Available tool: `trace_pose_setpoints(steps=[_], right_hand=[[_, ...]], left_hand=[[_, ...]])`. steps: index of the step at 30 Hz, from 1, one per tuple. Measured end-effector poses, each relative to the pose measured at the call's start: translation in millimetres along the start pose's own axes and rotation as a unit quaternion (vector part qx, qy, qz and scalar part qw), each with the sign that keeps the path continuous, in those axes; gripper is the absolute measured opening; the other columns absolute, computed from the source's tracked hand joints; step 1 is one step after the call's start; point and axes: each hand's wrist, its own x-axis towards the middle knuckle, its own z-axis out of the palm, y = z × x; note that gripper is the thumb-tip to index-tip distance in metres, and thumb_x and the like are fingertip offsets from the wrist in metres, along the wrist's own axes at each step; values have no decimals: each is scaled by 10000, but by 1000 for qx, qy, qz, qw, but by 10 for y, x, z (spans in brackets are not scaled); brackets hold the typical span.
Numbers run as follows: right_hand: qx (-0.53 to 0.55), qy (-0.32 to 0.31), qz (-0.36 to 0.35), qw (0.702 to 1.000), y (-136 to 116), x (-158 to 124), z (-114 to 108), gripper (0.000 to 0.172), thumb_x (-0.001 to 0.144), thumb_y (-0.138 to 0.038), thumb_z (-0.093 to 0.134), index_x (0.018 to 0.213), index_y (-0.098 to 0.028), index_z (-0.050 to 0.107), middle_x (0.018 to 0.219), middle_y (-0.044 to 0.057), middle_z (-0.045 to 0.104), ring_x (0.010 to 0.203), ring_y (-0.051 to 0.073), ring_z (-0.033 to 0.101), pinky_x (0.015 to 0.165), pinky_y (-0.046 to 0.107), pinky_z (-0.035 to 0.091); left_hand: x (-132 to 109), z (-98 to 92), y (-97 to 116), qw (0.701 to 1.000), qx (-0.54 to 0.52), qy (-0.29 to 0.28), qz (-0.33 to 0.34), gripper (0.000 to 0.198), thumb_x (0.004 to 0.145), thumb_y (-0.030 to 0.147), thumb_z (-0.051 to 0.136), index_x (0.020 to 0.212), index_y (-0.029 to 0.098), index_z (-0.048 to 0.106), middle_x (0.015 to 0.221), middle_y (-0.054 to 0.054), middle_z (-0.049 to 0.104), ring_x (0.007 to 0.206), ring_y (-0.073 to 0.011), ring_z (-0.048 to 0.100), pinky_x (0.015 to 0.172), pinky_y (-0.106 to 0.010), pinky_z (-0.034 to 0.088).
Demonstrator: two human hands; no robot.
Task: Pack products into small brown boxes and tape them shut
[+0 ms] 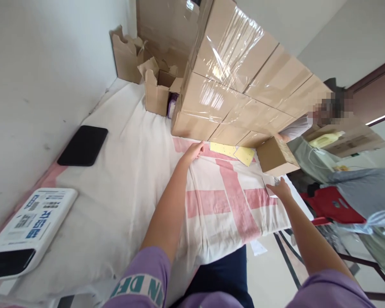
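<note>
My left hand (195,151) rests with curled fingers on the pink-and-white cloth, close to the foot of the stacked cartons. Nothing shows in its fingers. Just right of it lie yellow sheets with small dark dots (223,149), along the base of the stack. At the right end of the table my right hand (281,190) pinches a small white flat piece (269,187); its exact kind is not clear. Beyond that hand stands a brown cardboard box (271,156), with another person's hand and sleeve (291,130) behind it.
Film-wrapped cartons (240,72) form a wall at the back. Torn open boxes (157,92) stand left of them. On the cloth (125,171) lie a black flat pad (83,145) and a white device with printed labels (35,231). A red chair (335,205) is at the right.
</note>
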Motion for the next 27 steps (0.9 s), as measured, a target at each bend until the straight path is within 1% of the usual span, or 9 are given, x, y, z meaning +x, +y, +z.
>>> trace_pose_setpoints(steps=[2,4,6,8,10,12,15,20,27], right_hand=[[-15,14,-36,999,-146,-145,18,917,833,-505,626,1550,6,366,1511,345,452,1373,463,470,1066,541,419],[-15,-2,-120,993,-315,-374,106,805,931,-488,492,1590,-53,334,1618,258,373,1496,402,350,1184,523,337],[0,-58,-183,981,-480,-648,245,721,979,-489,405,1595,-117,362,1662,175,349,1550,343,289,1240,509,291],[13,-104,-189,976,-607,-904,385,676,1022,-499,303,1614,-174,346,1703,110,283,1582,325,234,1260,542,259],[17,-119,-172,978,-681,-1091,479,660,1050,-496,212,1634,-203,308,1726,73,222,1597,328,193,1268,575,227],[14,-119,-160,980,-709,-1195,515,657,1062,-490,181,1646,-206,277,1733,66,189,1602,332,172,1273,583,206],[3,-120,-159,980,-706,-1257,511,652,1067,-472,196,1653,-192,258,1732,80,186,1603,334,167,1277,572,203],[6,-95,-169,981,-697,-1327,524,631,1071,-439,238,1636,-167,307,1718,106,227,1593,343,205,1272,573,215],[12,-89,-167,982,-696,-1375,489,616,1071,-435,275,1632,-187,325,1718,85,233,1590,330,221,1279,542,214]], left_hand=[[-87,71,-5,997,70,17,30,420,1035,459,309,704,224,415,600,14,395,537,-135,393,559,-280,320],[-215,199,-32,986,154,24,67,349,1009,384,381,709,219,450,670,-20,498,651,-168,489,636,-296,356],[-369,344,-82,965,242,9,105,271,955,299,474,699,213,495,737,-48,575,791,-211,558,737,-327,392],[-520,447,-147,937,319,-21,142,193,909,256,540,725,209,572,851,-75,646,954,-257,593,872,-376,412],[-645,476,-205,908,380,-49,171,125,903,258,563,847,214,666,1041,-96,685,1116,-290,582,1002,-428,392],[-737,447,-243,883,425,-66,186,202,929,278,545,1038,231,709,1221,-107,667,1230,-305,553,1086,-465,360],[-816,389,-271,856,475,-75,189,353,972,313,503,1276,236,665,1429,-128,585,1357,-317,500,1155,-489,332],[-834,391,-301,798,567,-87,186,462,1019,385,452,1446,249,564,1618,-110,443,1509,-299,383,1238,-487,283],[-910,417,-296,788,593,-103,129,541,1040,420,405,1546,241,477,1692,-90,317,1578,-296,266,1284,-547,201]])
